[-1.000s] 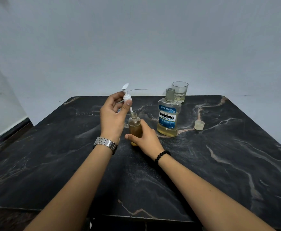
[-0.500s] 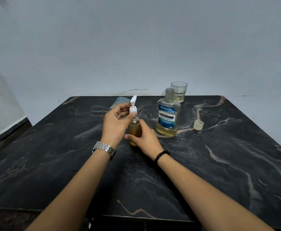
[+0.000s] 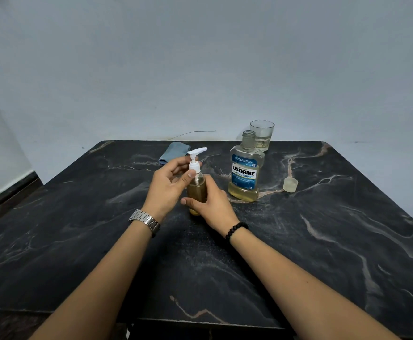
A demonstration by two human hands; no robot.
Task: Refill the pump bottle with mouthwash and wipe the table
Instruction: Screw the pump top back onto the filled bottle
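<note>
table [image 3: 323, 253]: dark marbled slab; bears everything listed.
mouthwash bottle [image 3: 246, 171]: uncapped, upright, just right of the hands, low on liquid.
right hand [image 3: 211, 203]: fingers wrapped round the pump bottle's body, steadying it.
left hand [image 3: 170, 184]: thumb and fingers pinching the pump head's collar.
glass [image 3: 262, 134]: behind the mouthwash bottle, a little liquid inside.
pump bottle [image 3: 197, 191]: standing mid-table, amber-filled, between both hands.
cloth [image 3: 173, 153]: folded, blue, far edge; wiping not yet done.
pump head [image 3: 195, 159]: white, seated on the neck.
cap [image 3: 290, 184]: loose, right of the mouthwash bottle.
risk: cross-threaded collar could leak; a stray elbow could tip the uncapped bottle.
</note>
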